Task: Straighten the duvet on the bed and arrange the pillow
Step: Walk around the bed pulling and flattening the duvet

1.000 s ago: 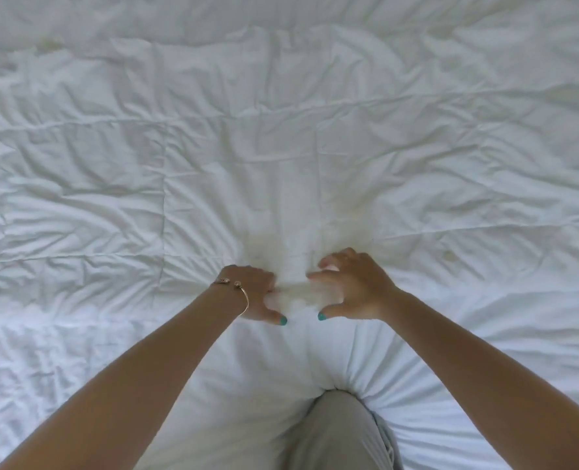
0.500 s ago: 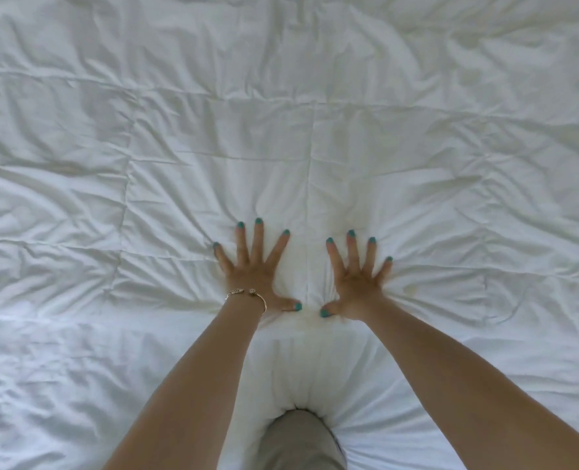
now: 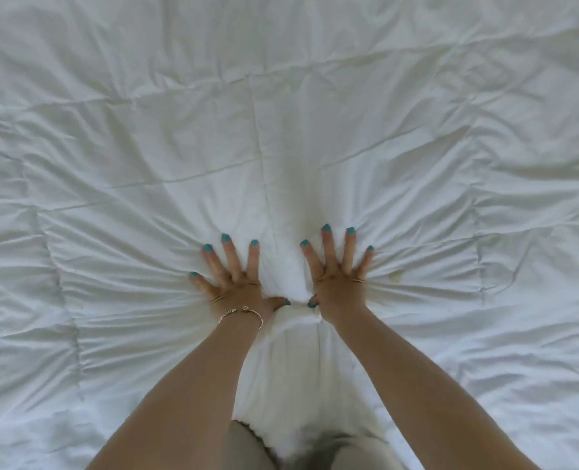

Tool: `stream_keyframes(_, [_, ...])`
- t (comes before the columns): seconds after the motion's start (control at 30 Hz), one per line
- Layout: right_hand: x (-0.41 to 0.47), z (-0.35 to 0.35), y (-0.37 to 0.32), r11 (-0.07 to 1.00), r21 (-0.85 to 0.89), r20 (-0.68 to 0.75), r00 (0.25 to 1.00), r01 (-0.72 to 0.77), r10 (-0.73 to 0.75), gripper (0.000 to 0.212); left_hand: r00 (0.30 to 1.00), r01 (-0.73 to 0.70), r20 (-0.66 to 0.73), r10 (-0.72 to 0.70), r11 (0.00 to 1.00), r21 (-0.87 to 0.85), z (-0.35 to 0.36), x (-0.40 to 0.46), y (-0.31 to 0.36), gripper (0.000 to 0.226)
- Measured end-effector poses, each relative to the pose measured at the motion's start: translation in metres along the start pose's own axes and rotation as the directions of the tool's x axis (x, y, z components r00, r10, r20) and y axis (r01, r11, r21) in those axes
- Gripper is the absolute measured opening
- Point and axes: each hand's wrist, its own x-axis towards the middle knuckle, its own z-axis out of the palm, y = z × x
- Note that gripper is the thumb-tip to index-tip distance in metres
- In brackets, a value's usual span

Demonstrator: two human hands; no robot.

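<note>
Head view. Since the earlier frame both hands have slid forward over the duvet point(image 3: 417, 137), and the cloth between them has bunched into a raised ridge point(image 3: 286, 266) running away from the person. The left hand point(image 3: 239, 283) and right hand point(image 3: 337, 279) lie palm down, fingers straight and spread wide, pressing the cloth and gripping nothing. Creases fan out sideways from each palm. The duvet fills the whole frame; its edges are out of view, so its long axis and heading cannot be told. Stitched seams run both across and along the view. Progress, judged: smoothing is under way, many wrinkles are left, and no pillow is in view, so that step appears not yet done.
</note>
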Motion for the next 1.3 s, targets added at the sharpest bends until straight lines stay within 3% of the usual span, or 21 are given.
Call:
stream_keyframes(0.2, [-0.003,0.003,0.008,0.998,-0.017,-0.077,0.995,0.065,-0.066,0.134,1.000,0.005,-0.030,-0.005,1.000,0.001,-0.003,-0.006,0.006,0.135])
stream_keyframes(0.37, [-0.003,0.001,0.028,0.967,0.004,-0.124,0.959,0.256,-0.253,0.132,0.996,0.069,-0.065,-0.068,0.997,0.022,-0.011,-0.020,0.010,0.145])
stream_keyframes(0.47, [-0.013,-0.017,0.051,0.901,0.009,-0.126,0.895,0.433,-0.429,0.123,0.983,0.091,-0.155,-0.100,0.994,-0.064,-0.006,-0.045,0.030,0.138])
stream_keyframes(0.57, [-0.033,-0.023,0.124,0.822,-0.013,-0.322,0.776,0.569,-0.542,0.095,0.960,-0.044,-0.279,-0.029,0.967,-0.253,0.014,-0.082,0.097,0.110])
stream_keyframes(0.67, [-0.043,-0.004,0.239,0.886,-0.101,-0.531,0.729,0.452,-0.433,0.080,0.922,-0.313,-0.300,0.247,0.929,-0.198,0.029,-0.113,0.190,0.100])
stream_keyframes(0.73, [-0.053,0.014,0.323,0.934,-0.134,-0.558,0.753,0.331,-0.347,0.086,0.870,-0.435,-0.322,0.374,0.889,-0.142,0.033,-0.131,0.245,0.092])
stream_keyframes(0.8, [-0.066,0.032,0.395,0.933,-0.219,-0.555,0.751,0.285,-0.360,0.091,0.803,-0.512,-0.359,0.476,0.859,-0.007,0.040,-0.145,0.287,0.083])
stream_keyframes(0.9, [-0.068,0.033,0.452,0.903,-0.327,-0.566,0.708,0.277,-0.422,0.060,0.780,-0.457,-0.377,0.499,0.866,0.201,0.047,-0.146,0.333,0.088])
stream_keyframes(0.93, [-0.062,0.027,0.453,0.926,-0.301,-0.606,0.704,0.229,-0.371,0.052,0.778,-0.418,-0.407,0.478,0.878,0.231,0.044,-0.143,0.341,0.087])
stream_keyframes(1.0, [-0.058,0.005,0.441,0.965,-0.200,-0.612,0.747,0.171,-0.260,0.056,0.762,-0.380,-0.481,0.433,0.901,0.210,0.035,-0.138,0.346,0.075])
stream_keyframes(1.1, [-0.062,0.002,0.437,0.970,-0.025,-0.308,0.921,0.243,-0.238,0.053,0.833,-0.453,-0.304,0.462,0.885,0.103,0.036,-0.149,0.337,0.056])
stream_keyframes(1.17, [-0.071,0.000,0.444,0.948,-0.003,-0.143,0.938,0.318,-0.315,0.047,0.843,-0.500,-0.152,0.516,0.856,0.134,0.038,-0.163,0.331,0.054])
stream_keyframes(1.23, [-0.077,-0.014,0.453,0.924,-0.133,-0.104,0.922,0.360,-0.374,0.047,0.859,-0.507,-0.001,0.512,0.850,0.146,0.027,-0.162,0.334,0.055])
stream_keyframes(1.3, [-0.087,-0.030,0.473,0.859,-0.414,-0.119,0.918,0.302,-0.379,0.072,0.851,-0.522,0.058,0.521,0.829,0.204,0.011,-0.160,0.349,0.071])
